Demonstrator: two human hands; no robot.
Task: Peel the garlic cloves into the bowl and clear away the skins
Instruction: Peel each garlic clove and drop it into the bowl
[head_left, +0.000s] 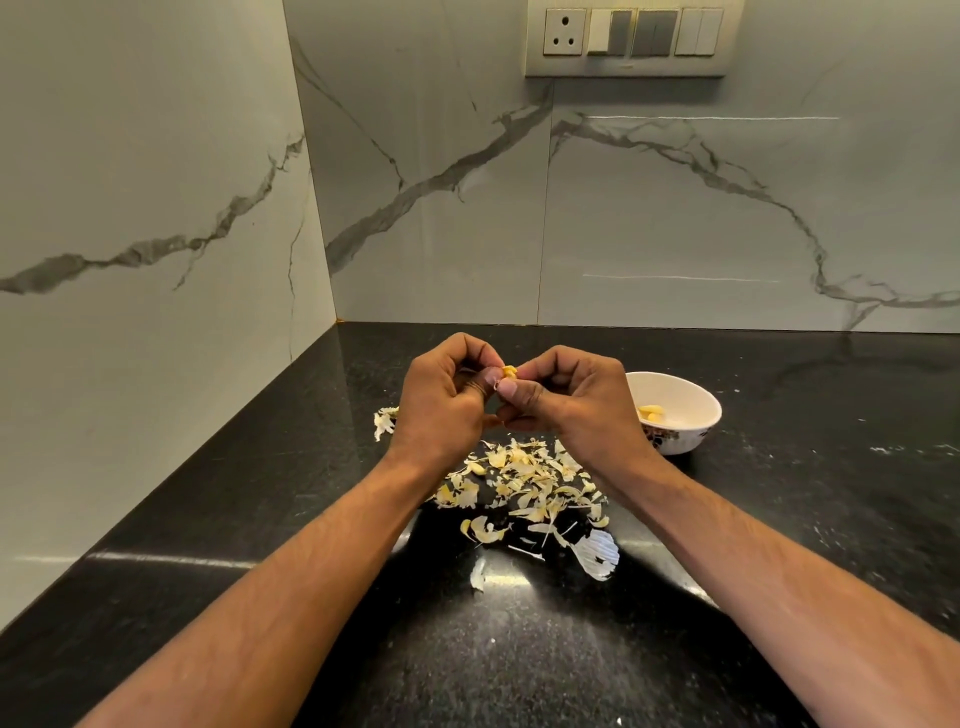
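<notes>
My left hand (447, 400) and my right hand (576, 400) meet above the black counter, fingertips pinched together on one small yellowish garlic clove (509, 371). Below the hands a loose heap of papery garlic skins (530, 483) lies spread on the counter. A white bowl (691, 441) with a dark flower pattern stands just right of my right hand, partly hidden by it, and holds a few peeled cloves (652, 412).
More skin scraps lie at the left (384, 422) and nearer to me (597, 558). The black stone counter (519, 649) runs into a corner of marble-patterned walls. A switch and socket panel (626, 39) is mounted on the back wall.
</notes>
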